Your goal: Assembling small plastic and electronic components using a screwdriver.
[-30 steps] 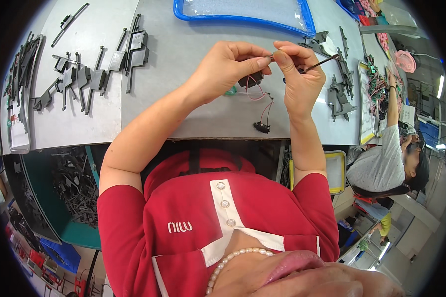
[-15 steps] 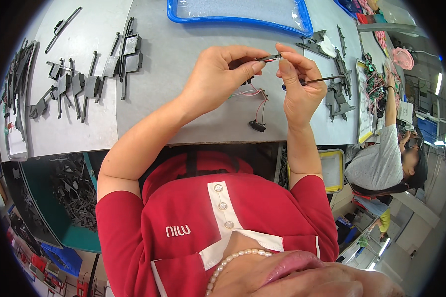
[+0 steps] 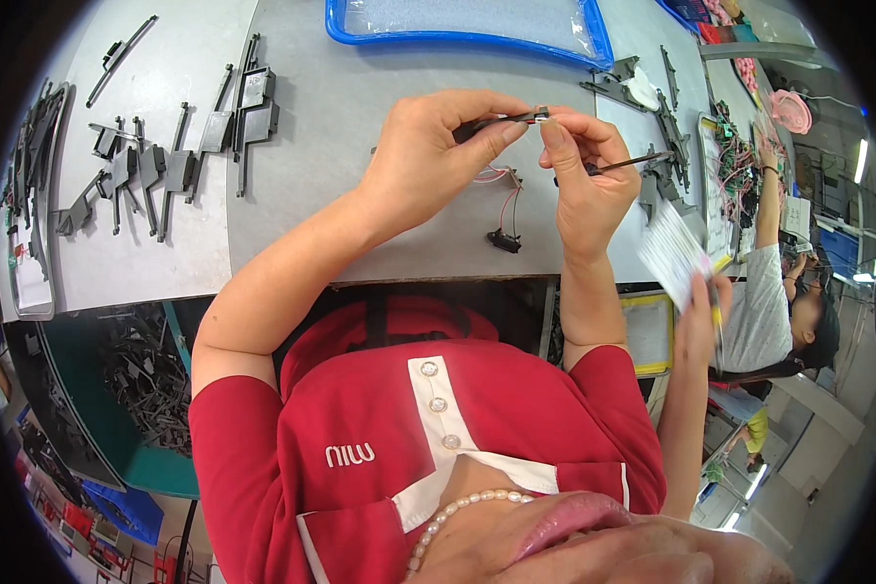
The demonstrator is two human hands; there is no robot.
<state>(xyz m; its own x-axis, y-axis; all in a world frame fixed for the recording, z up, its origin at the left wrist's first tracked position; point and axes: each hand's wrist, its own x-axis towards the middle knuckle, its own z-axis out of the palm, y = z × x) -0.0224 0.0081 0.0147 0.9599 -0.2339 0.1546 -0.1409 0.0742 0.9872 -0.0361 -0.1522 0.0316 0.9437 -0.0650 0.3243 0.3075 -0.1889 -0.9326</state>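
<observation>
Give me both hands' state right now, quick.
Left hand: closed, pinching a small dark part with red wires.
Right hand: closed, holding a thin dark tool, fingertip on the part.

Short-sleeved red polo shirt [image 3: 380,409], with the sleeves ending above the elbows, so both forearms are bare. The button strip and the collar edge are white, and there are three small pearly round buttons [image 3: 438,404] running down the strip. Small white logo mark on the chest. There's a white bead necklace [image 3: 457,516] at the neck too, pearls I think, but it's blurry that close to the lens. No rings, watch or gloves on the left hand [image 3: 428,161] or right hand [image 3: 584,185].
</observation>
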